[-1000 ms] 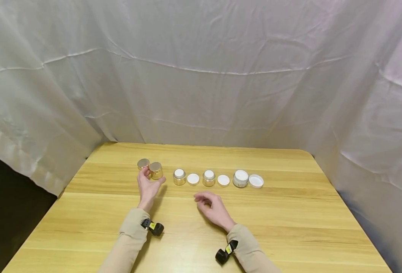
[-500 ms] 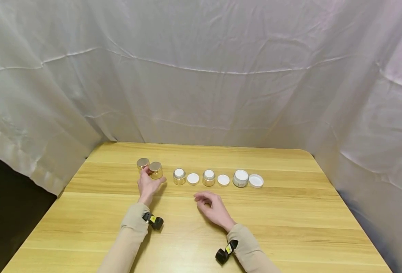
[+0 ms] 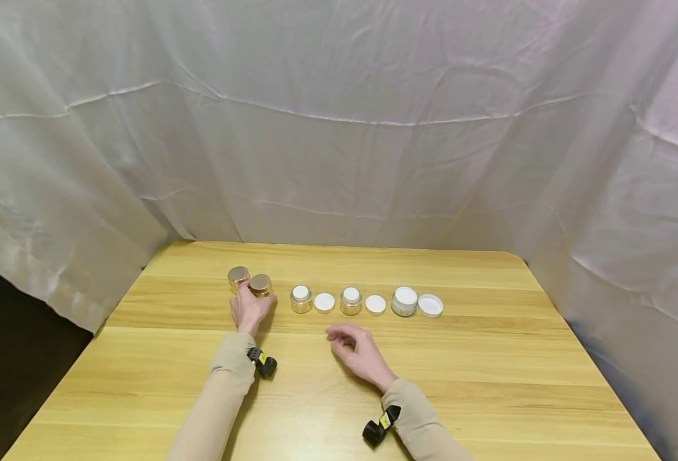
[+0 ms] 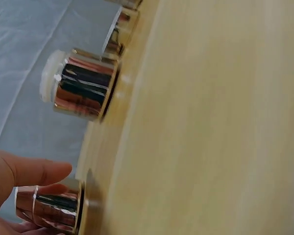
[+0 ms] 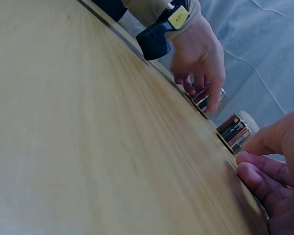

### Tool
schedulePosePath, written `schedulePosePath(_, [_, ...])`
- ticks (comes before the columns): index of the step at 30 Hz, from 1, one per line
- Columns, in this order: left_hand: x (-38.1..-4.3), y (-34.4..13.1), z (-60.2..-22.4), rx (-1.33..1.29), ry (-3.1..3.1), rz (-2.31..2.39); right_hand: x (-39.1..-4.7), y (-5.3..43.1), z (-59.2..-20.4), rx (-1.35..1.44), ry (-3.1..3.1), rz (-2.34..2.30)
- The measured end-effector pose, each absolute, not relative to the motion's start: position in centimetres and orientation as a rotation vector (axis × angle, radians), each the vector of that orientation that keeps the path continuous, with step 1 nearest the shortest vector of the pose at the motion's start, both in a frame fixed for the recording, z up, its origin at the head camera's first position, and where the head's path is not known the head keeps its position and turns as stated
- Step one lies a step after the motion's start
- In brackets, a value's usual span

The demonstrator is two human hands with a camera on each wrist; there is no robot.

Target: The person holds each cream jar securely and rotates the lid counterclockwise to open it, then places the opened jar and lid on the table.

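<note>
My left hand (image 3: pixel 250 311) grips a gold cosmetic jar (image 3: pixel 260 283) with its lid on, at the left of the table. In the left wrist view the thumb (image 4: pixel 36 171) lies along one side of that jar and the fingers reach round the other. Just left of it stands a second lidded gold jar (image 3: pixel 238 275), close to the fingertips. My right hand (image 3: pixel 363 355) rests near the middle of the table, loosely curled with nothing in it. The nearest jar to it is an open gold one (image 3: pixel 351 301) with a white top.
A row runs to the right: another open gold jar (image 3: pixel 301 299), a white-lined lid (image 3: pixel 324 303), a second lid (image 3: pixel 376 305), a wider silvery jar (image 3: pixel 404 301) and its larger lid (image 3: pixel 430 305). A grey curtain (image 3: pixel 339 160) hangs behind the wooden table (image 3: pixel 488 371).
My left hand has moved slightly forward, and its thumb has closed in from beside the right lidded jar to grip it. The right hand has stayed still.
</note>
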State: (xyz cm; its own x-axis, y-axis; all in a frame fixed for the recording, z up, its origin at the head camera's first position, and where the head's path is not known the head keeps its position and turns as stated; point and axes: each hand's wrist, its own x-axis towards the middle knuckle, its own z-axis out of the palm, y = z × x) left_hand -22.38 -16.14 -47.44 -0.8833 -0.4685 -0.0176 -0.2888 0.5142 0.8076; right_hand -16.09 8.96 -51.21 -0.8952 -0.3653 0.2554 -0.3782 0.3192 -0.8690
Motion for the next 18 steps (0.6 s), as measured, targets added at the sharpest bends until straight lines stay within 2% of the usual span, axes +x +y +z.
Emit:
schedulePosePath(10, [-22.2,-16.6,-47.9,0.525,-2.521,-1.318,-16.1,9.0,-51.1,0.722,-2.539,1.68])
schedulePosePath(18, [-21.0,-15.3,-47.0,0.475,-2.092,-1.82,-16.2,8.9,-51.3,0.697,-2.515,1.727])
